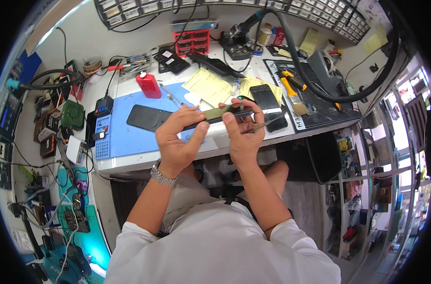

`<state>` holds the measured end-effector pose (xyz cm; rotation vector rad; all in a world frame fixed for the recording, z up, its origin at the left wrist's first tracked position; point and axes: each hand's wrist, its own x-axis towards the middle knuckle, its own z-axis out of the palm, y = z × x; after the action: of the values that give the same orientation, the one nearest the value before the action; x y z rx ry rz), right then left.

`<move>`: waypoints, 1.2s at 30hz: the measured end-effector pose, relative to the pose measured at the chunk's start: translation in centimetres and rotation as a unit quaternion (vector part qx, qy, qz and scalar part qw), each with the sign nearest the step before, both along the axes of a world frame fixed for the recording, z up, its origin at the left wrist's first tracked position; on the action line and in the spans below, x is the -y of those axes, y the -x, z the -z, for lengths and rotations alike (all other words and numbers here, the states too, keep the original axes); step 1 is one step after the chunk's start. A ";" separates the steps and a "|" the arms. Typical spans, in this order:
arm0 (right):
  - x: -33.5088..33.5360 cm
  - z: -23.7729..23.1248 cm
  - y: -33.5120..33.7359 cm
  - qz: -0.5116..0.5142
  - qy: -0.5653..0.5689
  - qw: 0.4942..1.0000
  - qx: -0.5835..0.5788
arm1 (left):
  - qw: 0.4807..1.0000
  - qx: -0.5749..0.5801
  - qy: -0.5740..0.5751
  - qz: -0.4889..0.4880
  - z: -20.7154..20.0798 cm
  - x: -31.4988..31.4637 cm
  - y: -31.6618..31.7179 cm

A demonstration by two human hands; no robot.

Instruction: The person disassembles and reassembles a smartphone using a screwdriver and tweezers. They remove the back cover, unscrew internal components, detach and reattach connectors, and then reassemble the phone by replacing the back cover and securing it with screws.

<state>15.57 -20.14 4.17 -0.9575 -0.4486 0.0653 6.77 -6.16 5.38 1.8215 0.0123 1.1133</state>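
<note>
A slim dark phone (216, 114) with a shiny, greenish reflection on its face is held up level above the front of the bench. At its left end, the thumb and fingers of my left hand (176, 135) grip it; a metal watch is on that wrist. My right hand (245, 135) pinches the other end between thumb and fingers. Thin metal tweezers (259, 127) also stick out to the right from my right hand's lower fingers. Below and left, another dark phone or phone panel (148, 117) lies on the blue mat (118, 139), partly behind my left hand.
Behind my hands are a red bottle (148, 86), a syringe (171, 98) and yellow paper slips (209, 88). To the right lie a black phone (264, 98), a yellow-handled brush (291, 93) and a black mat (327, 113). A microscope (236, 42) and red drawers (192, 42) stand farther back.
</note>
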 end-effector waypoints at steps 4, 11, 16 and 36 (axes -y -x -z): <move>-0.9 0.3 0.7 0.041 -0.060 0.989 0.133 | 0.910 0.022 0.397 0.119 -0.3 1.6 2.0; -0.8 2.1 3.7 -0.018 0.055 0.942 0.331 | 0.758 -0.019 0.616 0.213 -1.2 1.2 2.8; 0.0 1.1 6.9 -0.125 0.093 0.962 0.225 | 0.784 0.038 0.598 0.162 0.2 -2.1 2.7; -3.1 -2.0 1.4 -0.058 0.238 0.941 0.233 | 0.910 -0.004 0.392 0.133 0.5 -3.0 1.2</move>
<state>14.16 -17.08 6.14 -1.4313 -0.9569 0.0532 5.54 -3.20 4.91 1.0631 0.1858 0.7452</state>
